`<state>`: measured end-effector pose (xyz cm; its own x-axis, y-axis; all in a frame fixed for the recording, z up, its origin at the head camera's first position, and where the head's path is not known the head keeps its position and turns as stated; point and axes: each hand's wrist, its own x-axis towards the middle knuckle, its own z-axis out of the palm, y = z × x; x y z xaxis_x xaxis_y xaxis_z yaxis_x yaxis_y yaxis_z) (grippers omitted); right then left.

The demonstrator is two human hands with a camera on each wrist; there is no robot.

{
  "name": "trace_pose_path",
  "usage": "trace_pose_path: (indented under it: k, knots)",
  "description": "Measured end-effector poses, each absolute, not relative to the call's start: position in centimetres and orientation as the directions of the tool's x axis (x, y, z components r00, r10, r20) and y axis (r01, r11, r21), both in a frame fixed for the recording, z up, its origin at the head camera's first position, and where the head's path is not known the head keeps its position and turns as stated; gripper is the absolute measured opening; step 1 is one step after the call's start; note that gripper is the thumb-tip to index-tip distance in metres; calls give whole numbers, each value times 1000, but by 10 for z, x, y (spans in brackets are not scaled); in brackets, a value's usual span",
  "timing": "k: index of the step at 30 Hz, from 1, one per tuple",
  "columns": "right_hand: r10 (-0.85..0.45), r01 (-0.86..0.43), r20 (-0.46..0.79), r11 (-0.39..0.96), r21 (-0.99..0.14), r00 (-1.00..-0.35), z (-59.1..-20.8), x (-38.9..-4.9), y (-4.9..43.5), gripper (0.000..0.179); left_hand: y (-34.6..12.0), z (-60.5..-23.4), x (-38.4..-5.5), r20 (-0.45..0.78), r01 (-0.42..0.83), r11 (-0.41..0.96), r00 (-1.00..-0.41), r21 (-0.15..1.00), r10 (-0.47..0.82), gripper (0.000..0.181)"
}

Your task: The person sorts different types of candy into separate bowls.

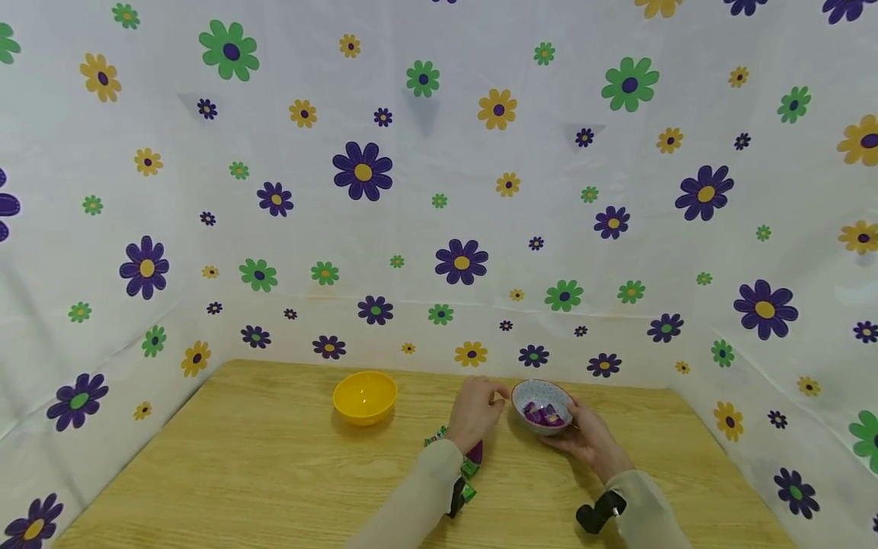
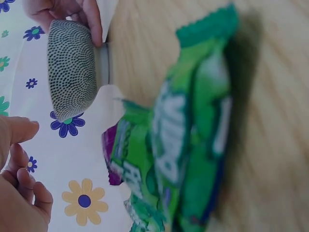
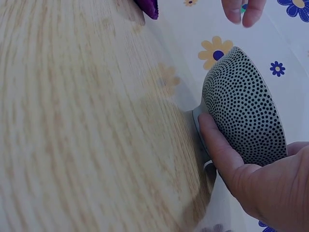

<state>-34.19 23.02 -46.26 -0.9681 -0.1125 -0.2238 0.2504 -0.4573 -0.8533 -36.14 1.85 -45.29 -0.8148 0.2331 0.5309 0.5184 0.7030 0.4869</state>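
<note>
My right hand (image 1: 593,441) grips a small dotted bowl (image 1: 542,392) by its right side, thumb near the rim and fingers under it, as the right wrist view shows at the bowl's foot (image 3: 197,126). The bowl tilts toward me, with several purple-wrapped candies (image 1: 543,415) inside. Just left of its rim is my left hand (image 1: 475,415), fingers loosely bent and nothing between them. Below that hand and partly hidden by it lie green-wrapped candies (image 1: 470,467) and a purple-wrapped one (image 1: 476,451). Close up in the left wrist view, the green wrappers (image 2: 203,116) carry white lettering.
A yellow bowl (image 1: 366,412) stands on the wooden table (image 1: 274,457), left of my hands. White sheeting (image 1: 425,221) printed with flowers walls the table at the back and both sides. Black straps with wrist cameras (image 1: 600,511) sit on both sleeves.
</note>
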Motion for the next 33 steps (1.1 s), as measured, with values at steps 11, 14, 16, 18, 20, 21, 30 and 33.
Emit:
trace_pose_path:
  k: [11,14,16,18,20,21,30,33]
  knots:
    - [-109,262,-238,-460,-848,-965,-466,-343,234,50,-5,-457,-362,459,483,562,-866,671,197,7]
    - [-105,265,-244,-463,-846,-964,-467,-342,234,49,-11,-458,-360,460,490,541,-865,683,202,8]
    - [-109,263,-240,-464,-846,-965,-466,-342,234,49,-14,-460,-362,464,496,533,-862,686,205,8]
    - [-111,262,-238,-466,-845,-965,-465,-342,234,49,-18,-460,-364,470,504,519,-858,690,208,7]
    - [-114,261,-235,-468,-845,-965,-464,-342,234,50,-22,-461,-366,469,506,497,-858,705,209,6]
    - [-118,261,-233,-469,-844,-965,-464,-341,234,50,-24,-461,-367,465,504,487,-860,713,210,5]
    - [-121,268,-239,-493,-828,-963,-462,-341,232,50,-40,-464,-368,313,382,429,-923,819,223,7]
    - [-117,271,-245,-490,-829,-962,-462,-341,232,50,-46,-468,-369,238,333,435,-936,837,260,11]
